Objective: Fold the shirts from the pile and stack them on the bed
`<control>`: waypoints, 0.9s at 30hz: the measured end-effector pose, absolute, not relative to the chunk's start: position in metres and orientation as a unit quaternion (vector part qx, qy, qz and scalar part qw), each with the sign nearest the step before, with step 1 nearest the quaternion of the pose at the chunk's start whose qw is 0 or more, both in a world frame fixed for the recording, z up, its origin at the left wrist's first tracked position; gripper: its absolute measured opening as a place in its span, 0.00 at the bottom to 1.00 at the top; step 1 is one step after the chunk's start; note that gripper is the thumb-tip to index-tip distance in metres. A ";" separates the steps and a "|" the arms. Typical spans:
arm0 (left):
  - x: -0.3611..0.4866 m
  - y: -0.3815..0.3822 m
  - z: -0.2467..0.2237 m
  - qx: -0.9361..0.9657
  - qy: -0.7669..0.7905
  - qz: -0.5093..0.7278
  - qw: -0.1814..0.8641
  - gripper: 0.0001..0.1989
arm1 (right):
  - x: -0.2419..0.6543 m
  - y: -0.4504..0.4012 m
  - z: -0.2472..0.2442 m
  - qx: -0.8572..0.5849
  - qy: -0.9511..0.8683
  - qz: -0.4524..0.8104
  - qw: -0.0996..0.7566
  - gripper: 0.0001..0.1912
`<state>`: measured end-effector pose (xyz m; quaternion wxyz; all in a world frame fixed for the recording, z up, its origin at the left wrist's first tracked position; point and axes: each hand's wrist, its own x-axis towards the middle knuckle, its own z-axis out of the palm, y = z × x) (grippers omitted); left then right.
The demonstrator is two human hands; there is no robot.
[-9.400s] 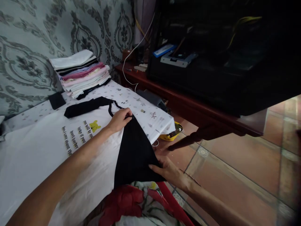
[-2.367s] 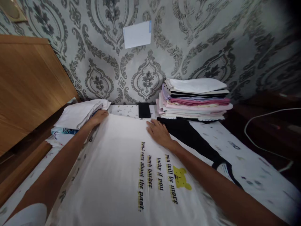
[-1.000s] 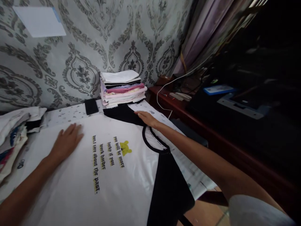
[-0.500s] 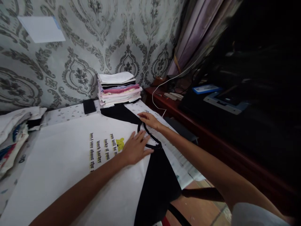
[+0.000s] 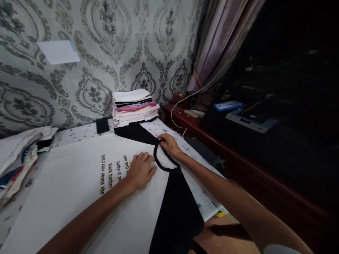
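Note:
A white T-shirt (image 5: 76,169) with black sleeves, a black neckband and printed lettering lies spread on the table, its neck to the right. My left hand (image 5: 140,169) rests on the chest beside the neck opening, palm down, fingers slightly bent and thumb apart; it covers part of the print. At the far end of the neckband (image 5: 162,166), where it meets the upper black sleeve (image 5: 135,133), my right hand (image 5: 169,144) pinches the shirt's edge between thumb and fingers.
A stack of folded clothes (image 5: 135,107) stands against the wall, with a black phone (image 5: 102,126) to its left. More folded clothes (image 5: 16,151) lie at the left edge. On the right, a dark red wooden cabinet (image 5: 193,123) holds a white cable (image 5: 173,107) and a blue-edged item (image 5: 229,105).
My left hand has slid left, off the neckband onto the chest, its fingers now more bent. My right hand has closed on the shirt at the neckband. The view has tilted up slightly.

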<state>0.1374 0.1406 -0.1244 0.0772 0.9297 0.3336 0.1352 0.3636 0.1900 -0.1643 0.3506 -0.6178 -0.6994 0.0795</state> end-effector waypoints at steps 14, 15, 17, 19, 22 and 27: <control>0.141 0.140 -0.151 0.950 0.299 0.043 0.080 0.30 | 0.366 0.189 -0.162 -0.628 -0.695 0.127 0.325 0.20; 0.139 0.128 -0.151 0.951 0.294 0.049 0.085 0.31 | 0.366 0.185 -0.161 -0.627 -0.693 0.142 0.327 0.21; 0.137 0.106 -0.153 0.950 0.291 0.066 0.091 0.32 | 0.367 0.170 -0.159 -0.623 -0.689 0.161 0.333 0.23; 0.139 0.085 -0.157 0.949 0.289 0.085 0.093 0.34 | 0.364 0.145 -0.155 -0.618 -0.697 0.151 0.331 0.24; 0.149 0.057 -0.159 0.953 0.264 0.099 0.111 0.37 | 0.346 0.100 -0.145 -0.600 -0.727 0.110 0.315 0.22; 0.161 0.019 -0.146 0.963 0.195 0.107 0.154 0.37 | 0.304 0.044 -0.134 -0.549 -0.773 0.125 0.293 0.22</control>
